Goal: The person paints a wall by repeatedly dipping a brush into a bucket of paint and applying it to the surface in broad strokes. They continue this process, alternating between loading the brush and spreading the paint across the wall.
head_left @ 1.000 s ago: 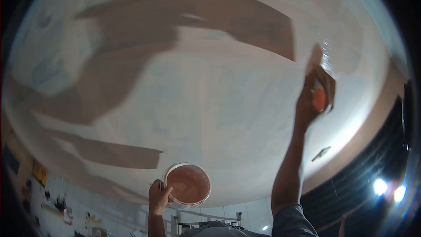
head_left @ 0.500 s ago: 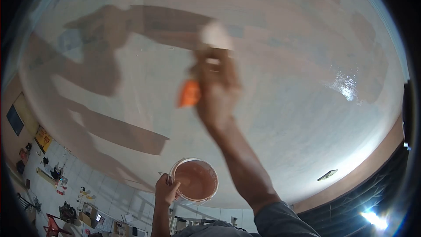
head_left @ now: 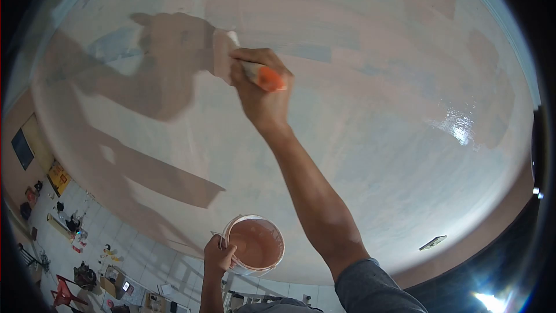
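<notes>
My right hand (head_left: 263,90) is closed round the handle of a wide brush (head_left: 225,58) with an orange end. The brush's pale bristles lie against the large wall surface (head_left: 347,139), which shows patchy pinkish and grey-blue strokes. Low in the view, my left hand (head_left: 219,253) grips the rim and handle side of a white bucket (head_left: 281,249). Pinkish-brown paint fills part of the bucket. Shadows of my arm, the brush and the bucket fall on the wall to the left.
On the tiled floor (head_left: 124,229) at the lower left are a red chair (head_left: 65,293), cardboard boxes (head_left: 110,284) and scattered items. A small fixture (head_left: 433,243) sits on the surface at the lower right, and a bright lamp (head_left: 491,301) shines below it.
My right hand has moved left and turned, bringing the brush from the upper middle to the left against the surface. The bucket in my left hand has shifted slightly down and left.
</notes>
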Demonstrator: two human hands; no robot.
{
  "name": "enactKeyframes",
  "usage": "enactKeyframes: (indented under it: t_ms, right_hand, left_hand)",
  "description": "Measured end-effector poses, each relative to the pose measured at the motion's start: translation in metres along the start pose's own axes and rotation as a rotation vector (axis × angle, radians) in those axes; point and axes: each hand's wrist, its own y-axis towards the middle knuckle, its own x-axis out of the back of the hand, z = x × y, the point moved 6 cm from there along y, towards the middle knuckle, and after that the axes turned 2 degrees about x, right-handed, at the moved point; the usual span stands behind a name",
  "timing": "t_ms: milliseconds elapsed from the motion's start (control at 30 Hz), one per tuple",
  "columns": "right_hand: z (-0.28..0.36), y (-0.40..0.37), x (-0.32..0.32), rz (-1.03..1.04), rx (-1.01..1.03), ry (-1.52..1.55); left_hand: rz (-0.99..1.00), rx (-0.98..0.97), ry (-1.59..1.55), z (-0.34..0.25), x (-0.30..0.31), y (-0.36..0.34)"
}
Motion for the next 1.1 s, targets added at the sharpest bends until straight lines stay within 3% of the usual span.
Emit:
enactKeyframes:
  t_ms: [33,133,233,333,433,500,567,767,833,900,933,1100]
  right_hand:
    - [-0.005,-0.001,0.011,0.024,-0.081,0.052]
    - [0.01,-0.001,0.086,-0.008,-0.017,-0.166]
    - [0.012,-0.009,0.187,-0.143,-0.096,-0.08]
    - [0.032,-0.018,0.278,-0.216,-0.108,-0.431]
    - [0.068,-0.026,0.327,-0.302,-0.081,-0.672]
    - [0.082,-0.025,0.316,-0.335,-0.082,-0.816]
    - [0.084,-0.023,0.28,-0.33,-0.071,-0.761]
    - [0.043,-0.015,0.122,-0.069,-0.092,0.028]
    - [0.039,-0.009,0.065,0.039,-0.017,0.069]
    - [0.026,-0.002,0.022,0.085,-0.116,0.089]
    - [0.022,0.003,0.004,0.085,-0.073,0.098]
    - [-0.008,0.016,-0.042,0.052,-0.104,0.121]
  left_hand:
    - [0.004,-0.002,0.005,0.002,0.0,0.001]
    - [0.004,0.004,0.054,-0.008,0.001,-0.002]
    - [0.055,0.013,0.048,-0.008,0.001,-0.001]
    - [0.077,0.016,0.051,-0.011,0.001,0.001]
    - [0.093,0.0,0.081,-0.018,0.0,0.0]
    - [0.088,0.005,0.065,-0.017,0.001,0.0]
    - [0.075,0.013,0.043,-0.015,0.003,0.0]
    - [0.08,-0.004,0.041,-0.012,0.001,0.0]
    - [0.066,0.006,0.014,-0.009,0.001,-0.003]
    - [0.05,0.012,-0.011,-0.006,0.002,-0.005]
    - [0.033,-0.014,-0.01,-0.005,0.004,-0.005]
    - [0.013,-0.036,-0.016,-0.007,0.002,-0.01]
